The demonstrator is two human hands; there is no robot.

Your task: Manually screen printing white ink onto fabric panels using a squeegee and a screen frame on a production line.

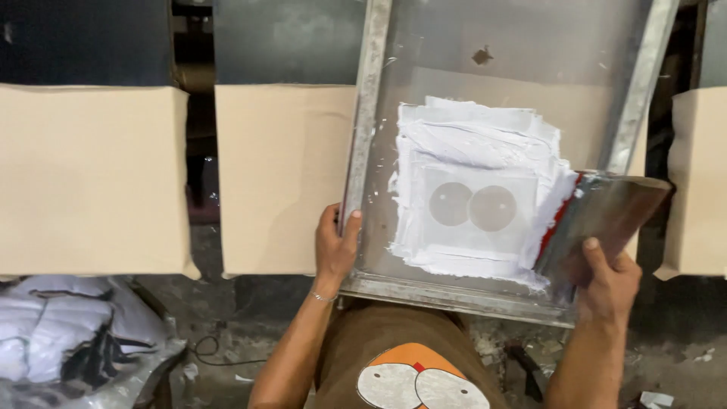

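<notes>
A metal-framed printing screen [369, 113] is lying tilted over a tan board, and its translucent mesh is carrying a thick, smeared patch of white ink [469, 136] around a square stencil window with two grey circles [471, 206] showing through. The left hand [335, 246] is gripping the frame's left rail near its lower corner, thumb on top of the metal and fingers wrapped under it; a thin bracelet [324, 298] is sitting on the wrist. The right hand [606, 284] is clenching a broad squeegee [606, 212] by its dull, stained back, holding it at the right edge of the ink patch with its red-edged blade touching the white paste. The ink looks wet and ridged; the frame is scuffed and grey.

Flat tan boards [91, 178] are standing in a row to the left and far right. Below the screen a brown garment [379, 341] with an orange and white printed figure is showing. At the lower left, a crumpled heap of pale cloth [53, 341] is lying on the dirty floor.
</notes>
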